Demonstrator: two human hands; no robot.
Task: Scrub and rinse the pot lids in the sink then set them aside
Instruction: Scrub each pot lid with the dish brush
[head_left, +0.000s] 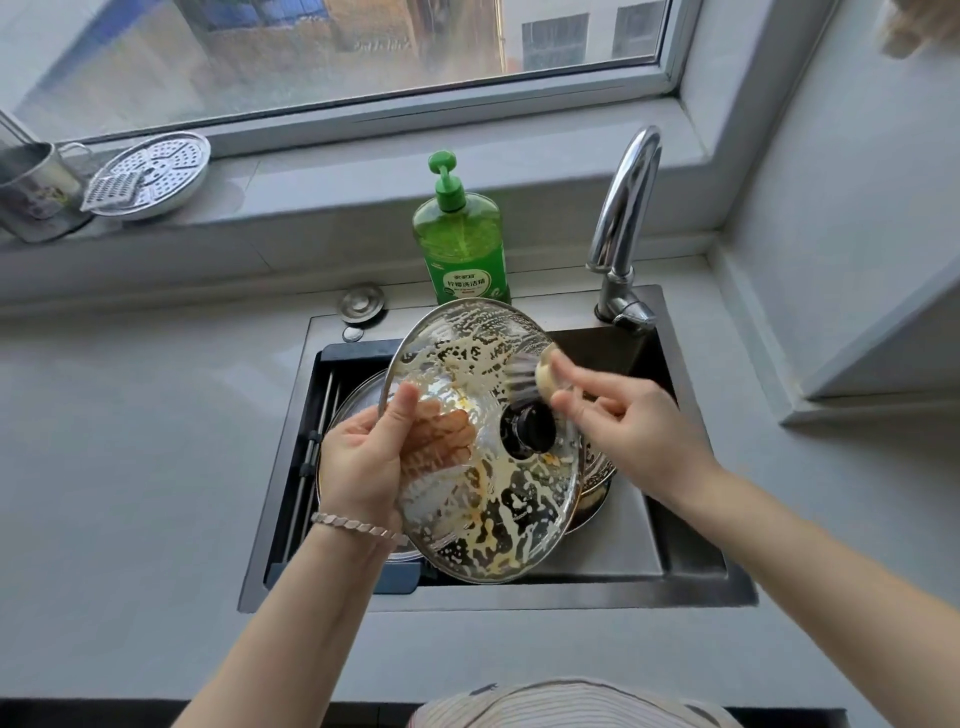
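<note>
while left hand (363, 457) grips sudsy lid (493, 519), right hand (634, 421) pinches blurred scrubber (545, 375), probably sponge

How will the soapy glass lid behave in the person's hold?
Probably slippery: suds cover the glass lid, so the left hand pinching its rim could lose it. Likely stiff but fragile, being glass with a metal rim.

A kitchen corner is seen from above. A wide window (332, 57) in a pale grey frame is set across the top, and soft daylight is let in through its streaked glass; blurred building walls are made out beyond. A grey sill (337, 182) runs beneath it, where a perforated metal rack (150, 174) and a metal mug (31, 192) are kept at the left end. A pale grey countertop (130, 441) is spread below, and a grey wall (857, 197) is met on the right.
</note>
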